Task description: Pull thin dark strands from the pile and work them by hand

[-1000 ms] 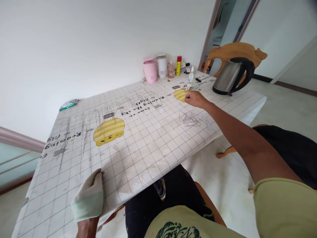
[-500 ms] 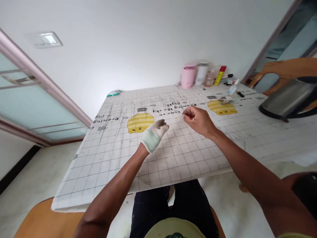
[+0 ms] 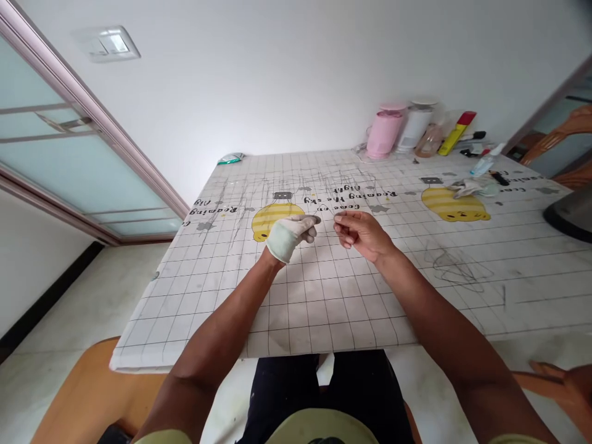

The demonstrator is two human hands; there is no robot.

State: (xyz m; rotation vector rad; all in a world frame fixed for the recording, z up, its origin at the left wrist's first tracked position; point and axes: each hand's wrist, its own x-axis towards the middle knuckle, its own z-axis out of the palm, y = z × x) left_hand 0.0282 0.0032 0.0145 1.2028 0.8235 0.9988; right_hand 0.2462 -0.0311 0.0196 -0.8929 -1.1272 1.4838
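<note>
My left hand point(image 3: 291, 234) wears a white and pale green work glove point(image 3: 281, 240), and its thumb and fingertips are pressed together in a pinch. Facing it, a short gap away, my bare right hand point(image 3: 361, 233) also pinches thumb against forefinger, with the other fingers curled. Whatever lies between the fingertips of either hand is too small to make out. Both hands hover over the table covered by a white checked tablecloth point(image 3: 319, 308), close to a printed yellow striped bear balloon point(image 3: 272, 217).
Along the wall stand a pink cylinder point(image 3: 385, 132), a white cylinder point(image 3: 415, 126), an amber bottle point(image 3: 429, 142) and a yellow can with red cap point(image 3: 457, 133). A clear bottle point(image 3: 486, 161) and crumpled pale cloth point(image 3: 476, 185) lie right. A metal kettle point(image 3: 573, 213) stands at the right edge.
My hands have come closer together, and the gloved left fingers have closed from a looser shape into a pinch. The view has swung left, so the kettle sits farther right.
</note>
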